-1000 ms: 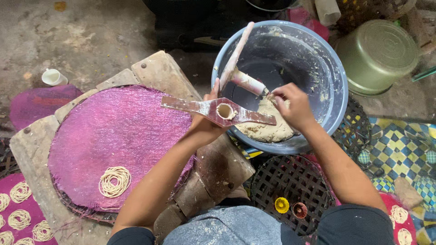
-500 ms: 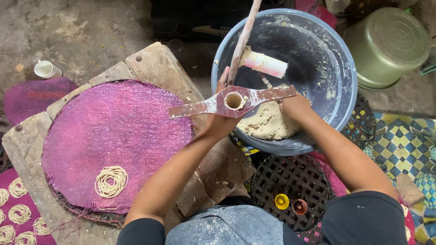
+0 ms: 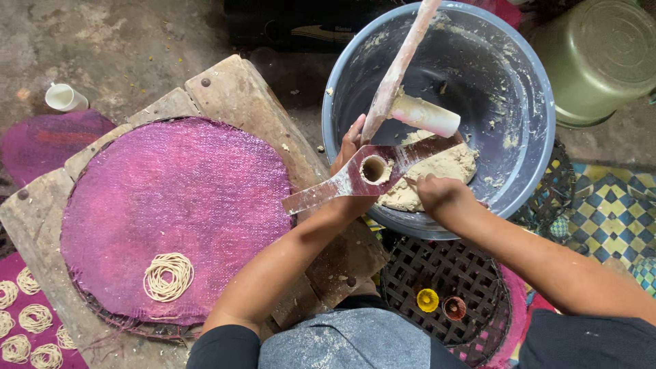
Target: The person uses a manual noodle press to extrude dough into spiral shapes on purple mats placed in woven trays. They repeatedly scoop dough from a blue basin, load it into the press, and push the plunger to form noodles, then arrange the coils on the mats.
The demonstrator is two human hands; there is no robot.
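Note:
My left hand (image 3: pixel 350 164) grips a flat wooden press (image 3: pixel 355 179) with a round hole in its middle, holding it level over the near rim of a grey plastic bucket (image 3: pixel 533 164). My right hand (image 3: pixel 437 193) reaches into the bucket, fingers closed on the pale dough (image 3: pixel 447 167) lying at its bottom. A long wooden stick (image 3: pixel 400 65) and a short white plunger (image 3: pixel 427 115) lean inside the bucket. To the left, a round purple woven mat (image 3: pixel 171 205) rests on a wooden board (image 3: pixel 239 96), with one coil of noodle strands (image 3: pixel 168 276) near its front edge.
Several more noodle coils (image 3: pixel 27 321) lie on a magenta mat at the bottom left. A white cup (image 3: pixel 65 98) stands on the ground at the far left. A green metal pot (image 3: pixel 601 58) sits at the top right. A dark lattice basket (image 3: pixel 437 314) holds small yellow and brown caps.
The view has shifted. My right hand has moved down from beside the press into the dough in the bucket. My left hand keeps hold of the press.

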